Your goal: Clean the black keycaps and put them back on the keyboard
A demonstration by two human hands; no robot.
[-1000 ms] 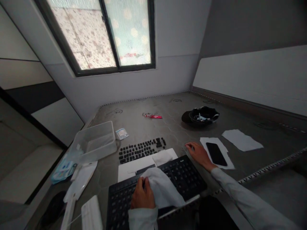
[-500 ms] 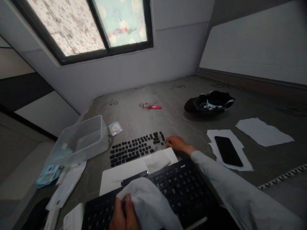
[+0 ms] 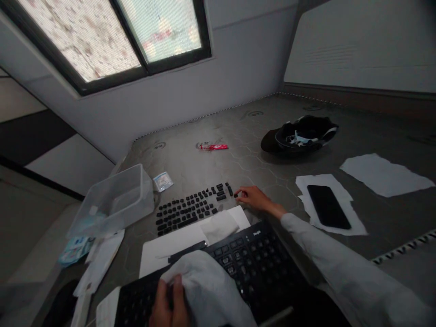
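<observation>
My left hand (image 3: 169, 302) is closed on a bunched white cloth (image 3: 213, 284), its thumb and fingers pressing the near edge over a black keyboard (image 3: 269, 254). Some sockets on that keyboard show bare, without caps. Farther out, my right hand (image 3: 255, 198) is at the right end of several rows of loose black keycaps (image 3: 187, 210). Its fingertips are closed around a small black keycap (image 3: 235, 195). Between the rows and the keyboard lies a white sheet (image 3: 156, 250) with a folded white cloth (image 3: 220, 226) and a dark narrow strip (image 3: 187, 252) on it.
A clear plastic box (image 3: 119, 200) stands at the left, beside a small sachet (image 3: 163, 181) and a blue-white packet (image 3: 76, 250). At the right are a phone (image 3: 329, 206) on paper, another paper piece (image 3: 384, 175) and a dark cap (image 3: 299, 136). A red item (image 3: 218, 147) lies farther back.
My right hand has drawn slightly right, away from the rows, and a small keycap now shows at its fingertips. The left hand keeps hold of the cloth. The view has shifted slightly.
</observation>
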